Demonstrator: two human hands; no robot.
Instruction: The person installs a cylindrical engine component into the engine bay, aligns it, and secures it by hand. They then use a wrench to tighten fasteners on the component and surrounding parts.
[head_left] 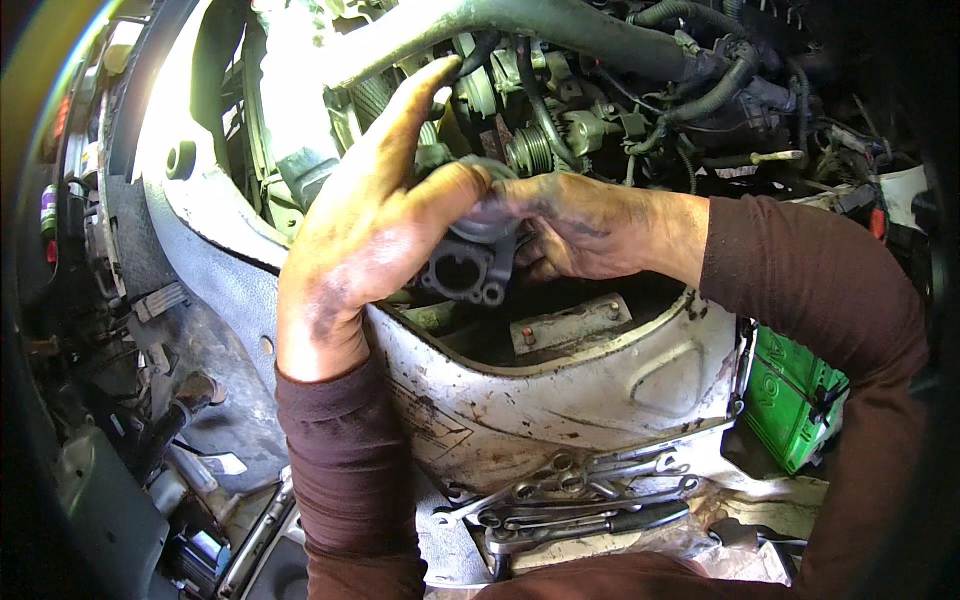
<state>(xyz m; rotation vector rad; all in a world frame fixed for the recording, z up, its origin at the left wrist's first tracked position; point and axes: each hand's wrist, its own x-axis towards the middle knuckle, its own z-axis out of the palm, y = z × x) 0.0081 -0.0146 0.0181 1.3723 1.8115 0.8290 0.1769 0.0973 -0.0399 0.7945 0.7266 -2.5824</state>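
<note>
Holding a grey metal casting above the engine opening

Two bare, dirt-smudged hands meet over the left half of the opening, near the front edge of its chipped white-painted metal panel (560,400). Between them hangs a grey cast-metal housing (485,255) with a rounded collar and a flange pierced by a dark hole.

The right hand (590,225) comes from the right edge, fingers curled under the housing's side and thumb along the collar, closed firmly on it. The left hand (365,225) is spread wide between a raised index finger and a thumb laid toward the collar; its other fingers are hidden, so I cannot tell whether they grip. The right hand probably bears the weight while the left thumb steadies the top, which leaves the flange in plain sight.

The flange points toward the person, collar beyond it. The long axis appears to run from the collar down to the flange, leaning slightly left, though the hands cover much of it.

Below the panel's lower edge lies a loose pile of silver steel wrenches (600,505), perhaps kept there for easy reach. Beside its lower right corner stands a bright green boxy case (790,400).
</note>
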